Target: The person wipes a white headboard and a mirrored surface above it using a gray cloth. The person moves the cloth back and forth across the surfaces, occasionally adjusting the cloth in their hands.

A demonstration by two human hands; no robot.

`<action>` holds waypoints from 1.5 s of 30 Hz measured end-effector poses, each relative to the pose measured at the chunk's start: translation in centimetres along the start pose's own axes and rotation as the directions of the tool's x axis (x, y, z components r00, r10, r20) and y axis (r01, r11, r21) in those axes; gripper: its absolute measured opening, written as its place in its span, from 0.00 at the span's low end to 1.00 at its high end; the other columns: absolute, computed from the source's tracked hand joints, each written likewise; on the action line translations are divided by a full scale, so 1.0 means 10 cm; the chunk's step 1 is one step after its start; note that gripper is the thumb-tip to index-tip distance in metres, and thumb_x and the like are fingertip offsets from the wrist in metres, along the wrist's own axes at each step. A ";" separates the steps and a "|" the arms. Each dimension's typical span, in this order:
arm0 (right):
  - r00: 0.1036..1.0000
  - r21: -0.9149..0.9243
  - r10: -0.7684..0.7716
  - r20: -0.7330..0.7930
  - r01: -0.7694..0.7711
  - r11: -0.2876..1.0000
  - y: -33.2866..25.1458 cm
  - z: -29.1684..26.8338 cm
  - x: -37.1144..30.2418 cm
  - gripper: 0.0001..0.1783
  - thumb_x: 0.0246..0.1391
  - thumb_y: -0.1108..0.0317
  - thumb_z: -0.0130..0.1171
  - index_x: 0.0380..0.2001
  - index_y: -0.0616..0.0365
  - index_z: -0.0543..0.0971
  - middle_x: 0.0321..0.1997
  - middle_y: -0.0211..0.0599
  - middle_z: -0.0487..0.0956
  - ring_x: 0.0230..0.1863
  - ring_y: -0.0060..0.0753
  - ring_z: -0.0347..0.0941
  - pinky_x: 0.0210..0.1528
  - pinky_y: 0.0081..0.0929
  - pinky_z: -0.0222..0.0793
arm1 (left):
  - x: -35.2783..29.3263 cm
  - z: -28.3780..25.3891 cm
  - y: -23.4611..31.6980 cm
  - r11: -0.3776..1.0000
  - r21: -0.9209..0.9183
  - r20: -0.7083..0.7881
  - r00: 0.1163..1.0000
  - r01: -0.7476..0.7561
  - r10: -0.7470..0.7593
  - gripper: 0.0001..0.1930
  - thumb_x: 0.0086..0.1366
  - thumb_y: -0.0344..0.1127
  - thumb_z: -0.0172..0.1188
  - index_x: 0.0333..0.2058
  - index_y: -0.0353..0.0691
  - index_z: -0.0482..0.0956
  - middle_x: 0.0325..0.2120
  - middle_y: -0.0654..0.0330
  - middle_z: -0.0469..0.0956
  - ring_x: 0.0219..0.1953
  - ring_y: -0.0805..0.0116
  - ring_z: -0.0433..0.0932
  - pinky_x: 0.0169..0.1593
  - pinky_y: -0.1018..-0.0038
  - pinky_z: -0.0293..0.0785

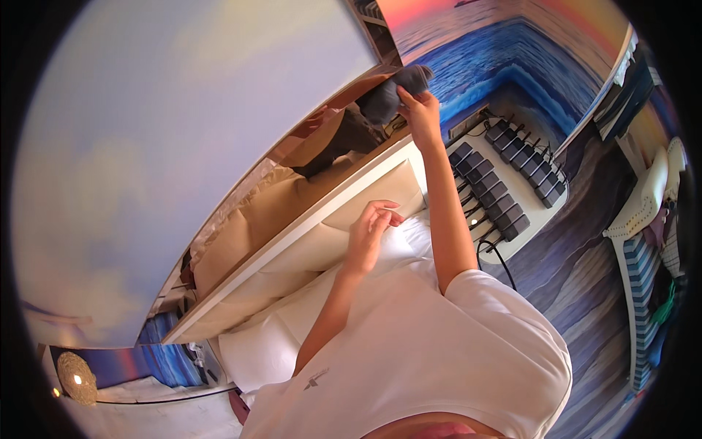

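Note:
My right hand (420, 113) is stretched far forward and closed on a dark grey cloth (415, 77). The cloth is bunched up against the right end of a long mirror strip (292, 150), and a dark shape beside it looks like its reflection. My left hand (371, 230) hangs in front of the padded cream headboard (351, 212), its fingers loosely bent and apart, with nothing in them. Below the mirror runs the white top edge of the headboard. White pillows (263, 347) lean at its foot.
To the right, a white table (541, 223) carries two rows of black box-shaped devices (493, 197) with cables. A chair with striped fabric (638, 307) stands at the far right. A pale painted surface (161, 168) fills the upper left, and a round woven lamp (77, 377) shows at lower left.

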State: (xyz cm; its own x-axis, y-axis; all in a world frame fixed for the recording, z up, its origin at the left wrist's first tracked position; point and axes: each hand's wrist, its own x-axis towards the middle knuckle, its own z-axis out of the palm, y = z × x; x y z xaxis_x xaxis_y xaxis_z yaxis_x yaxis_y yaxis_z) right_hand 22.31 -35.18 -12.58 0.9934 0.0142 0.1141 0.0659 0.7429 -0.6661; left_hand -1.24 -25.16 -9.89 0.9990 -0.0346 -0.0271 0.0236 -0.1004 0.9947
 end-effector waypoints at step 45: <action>0.989 -0.114 -0.061 0.132 0.077 0.991 -0.14 0.04 0.05 0.07 0.55 0.76 0.57 0.37 0.62 0.74 0.36 0.32 0.78 0.36 0.21 0.74 0.34 0.18 0.66 | 0.00 -0.13 0.01 1.000 -0.011 -0.023 0.999 -0.025 0.025 0.13 0.68 0.38 0.45 0.43 0.38 0.72 0.32 0.60 0.78 0.37 0.74 0.74 0.45 0.76 0.64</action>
State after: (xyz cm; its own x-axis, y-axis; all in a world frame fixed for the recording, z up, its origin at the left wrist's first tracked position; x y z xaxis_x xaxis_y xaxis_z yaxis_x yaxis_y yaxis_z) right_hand 22.69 -35.94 -11.34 0.9663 0.0571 0.2511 0.1520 0.6607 -0.7351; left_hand -1.15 -23.87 -9.68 0.9999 -0.0146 -0.0003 -0.0009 -0.0885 0.9961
